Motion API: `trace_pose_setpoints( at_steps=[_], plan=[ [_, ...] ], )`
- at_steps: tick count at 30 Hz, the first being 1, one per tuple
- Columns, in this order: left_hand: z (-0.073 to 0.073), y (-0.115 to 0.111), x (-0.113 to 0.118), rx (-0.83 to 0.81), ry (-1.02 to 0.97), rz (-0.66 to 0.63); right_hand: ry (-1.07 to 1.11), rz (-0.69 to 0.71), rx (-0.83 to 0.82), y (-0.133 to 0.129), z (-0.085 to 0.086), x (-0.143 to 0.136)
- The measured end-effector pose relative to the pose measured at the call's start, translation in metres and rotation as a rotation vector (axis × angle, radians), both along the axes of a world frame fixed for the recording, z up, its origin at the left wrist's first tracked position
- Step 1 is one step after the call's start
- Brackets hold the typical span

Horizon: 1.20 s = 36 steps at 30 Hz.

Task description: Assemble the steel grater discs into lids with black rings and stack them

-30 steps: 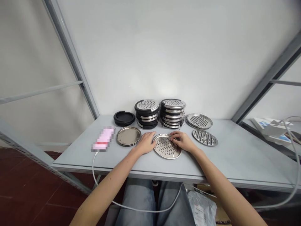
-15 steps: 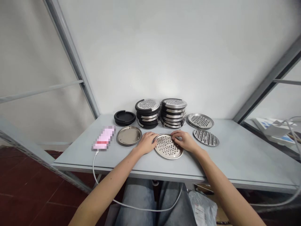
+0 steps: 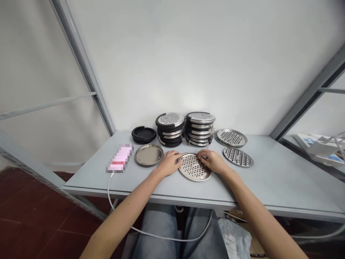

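Perforated disc (image 3: 193, 171) lies on the desk (image 3: 258, 187) between your hands, near the front edge. Keep your left hand (image 3: 167, 164) light at its left rim and steady it there; whether that grip clamps the metal, you can't tell from here. Your right hand (image 3: 213, 161) has its fingertips gathered at the far-right rim; its hold is unclear too. Press evenly, keeping skin off the raised holes.

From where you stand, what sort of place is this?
Probably a small workshop or packing bench: matching stacks of grater discs line the grey table, both hands rest at one loose perforated disc, and a plastic-wrapped parcel sits below.
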<state>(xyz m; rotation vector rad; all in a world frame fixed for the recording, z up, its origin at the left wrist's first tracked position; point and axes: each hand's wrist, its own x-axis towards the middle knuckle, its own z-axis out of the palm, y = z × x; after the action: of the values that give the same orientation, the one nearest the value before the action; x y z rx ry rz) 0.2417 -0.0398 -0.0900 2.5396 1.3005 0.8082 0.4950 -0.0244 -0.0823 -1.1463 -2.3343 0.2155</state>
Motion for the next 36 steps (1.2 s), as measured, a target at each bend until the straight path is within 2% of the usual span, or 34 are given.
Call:
trace_pose_setpoints(
  at_steps=[7,13,18,25,29,32,36],
  plan=[
    [0.000,0.001,0.000,0.014,-0.001,-0.013,0.027,-0.032,-0.013,0.008,0.000,0.005],
    [0.000,0.000,0.000,0.010,-0.012,-0.023,0.054,-0.160,-0.056,0.013,-0.008,0.017],
    [-0.001,0.001,-0.001,-0.001,-0.024,-0.030,0.073,-0.235,-0.118,0.007,-0.003,0.014],
    [0.000,0.001,-0.001,-0.012,-0.034,-0.021,0.109,-0.197,-0.161,0.004,-0.001,0.012],
    [-0.002,0.002,-0.001,-0.003,-0.033,-0.028,0.170,-0.255,-0.224,0.006,-0.001,0.012],
    [-0.003,0.003,-0.001,0.003,-0.037,-0.033,0.258,-0.326,-0.249,0.007,-0.001,0.013],
    [-0.005,0.005,-0.001,0.006,-0.041,-0.048,0.568,-0.321,-0.381,0.006,0.001,0.015]
  ],
)
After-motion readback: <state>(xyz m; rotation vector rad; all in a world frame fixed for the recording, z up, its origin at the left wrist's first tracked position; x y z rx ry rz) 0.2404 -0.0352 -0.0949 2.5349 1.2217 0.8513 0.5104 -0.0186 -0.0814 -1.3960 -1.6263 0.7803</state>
